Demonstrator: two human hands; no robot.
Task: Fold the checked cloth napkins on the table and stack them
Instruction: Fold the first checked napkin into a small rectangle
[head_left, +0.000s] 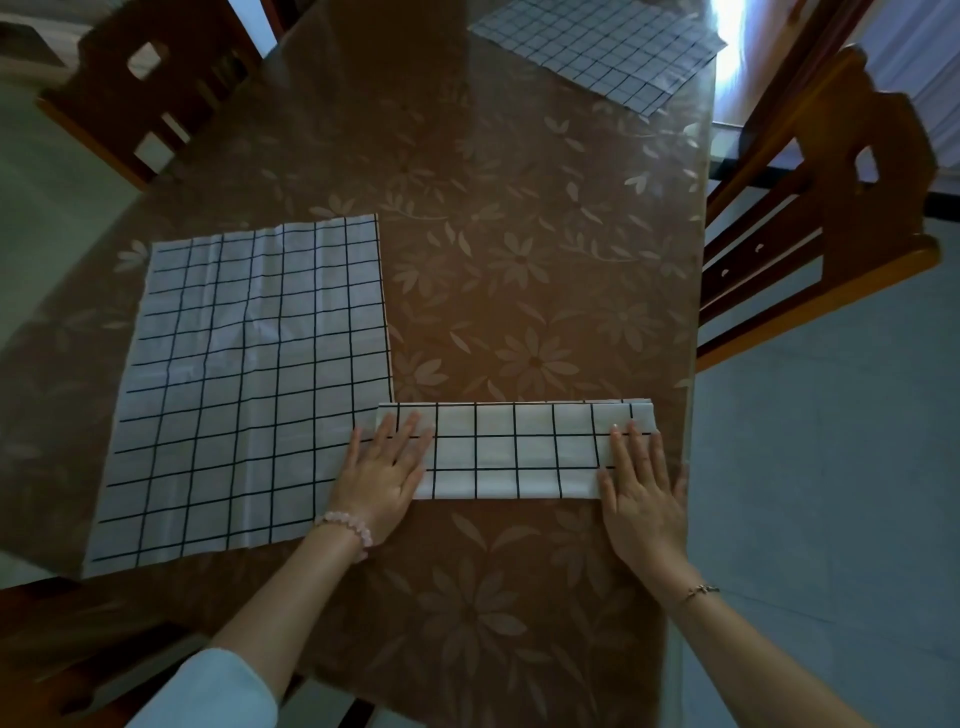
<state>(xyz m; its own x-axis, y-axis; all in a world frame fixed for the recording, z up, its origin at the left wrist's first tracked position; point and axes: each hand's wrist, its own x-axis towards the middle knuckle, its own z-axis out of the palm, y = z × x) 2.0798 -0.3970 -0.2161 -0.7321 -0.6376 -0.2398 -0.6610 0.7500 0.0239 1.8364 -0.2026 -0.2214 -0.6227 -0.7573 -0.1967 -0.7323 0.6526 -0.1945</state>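
Observation:
A white napkin with a black check, folded into a long narrow strip (514, 449), lies across the near middle of the table. My left hand (384, 473) presses flat on the strip's left end, fingers straight. My right hand (641, 488) presses flat on its right end. A second checked napkin (249, 374) lies spread open on the left, its near right corner tucked under the strip's left end. A third checked napkin (597, 47) lies flat at the far right corner.
The table (545, 260) has a brown floral cover under a glossy sheet. Wooden chairs stand at the far left (145, 88) and along the right side (831, 218). The table's right edge runs close to my right hand.

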